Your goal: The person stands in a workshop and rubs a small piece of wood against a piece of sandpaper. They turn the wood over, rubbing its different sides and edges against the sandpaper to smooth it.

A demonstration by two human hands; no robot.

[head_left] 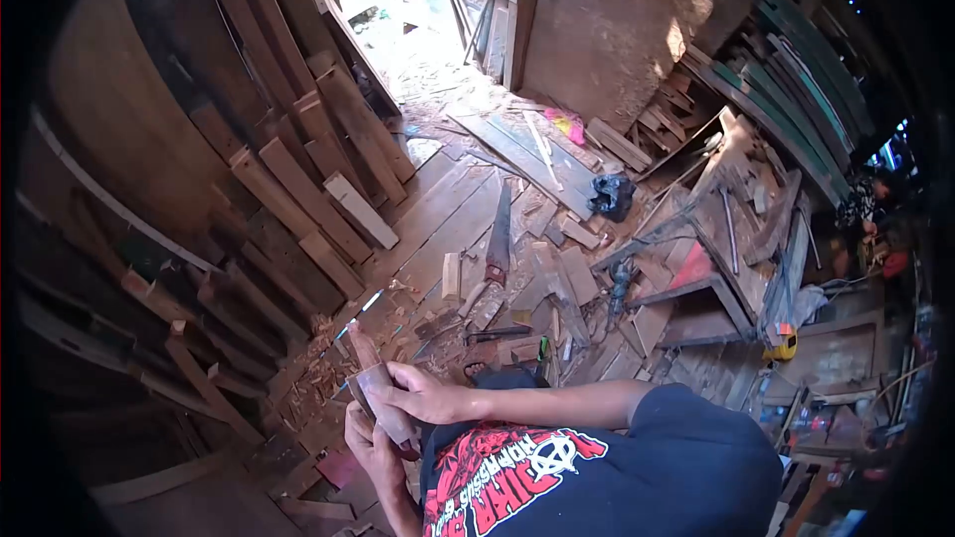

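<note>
Near the bottom centre, in front of the dark printed shirt, a brown wooden piece (388,408) is held between both hands. My right hand (423,395) wraps round its upper side, with the forearm stretching in from the right. Below and to the left, my left hand (373,443) has its fingers curled against the same piece. A narrower reddish end (364,343) sticks up past the hands. Close by, a thin white and blue stick (370,302) shows above that end.
A handsaw (499,244) lies on the floor among wood scraps (557,283). Planks (298,194) lean along the left. At the right are a cluttered wooden frame (711,268), a yellow tape measure (785,343) and a black plastic bag (611,197).
</note>
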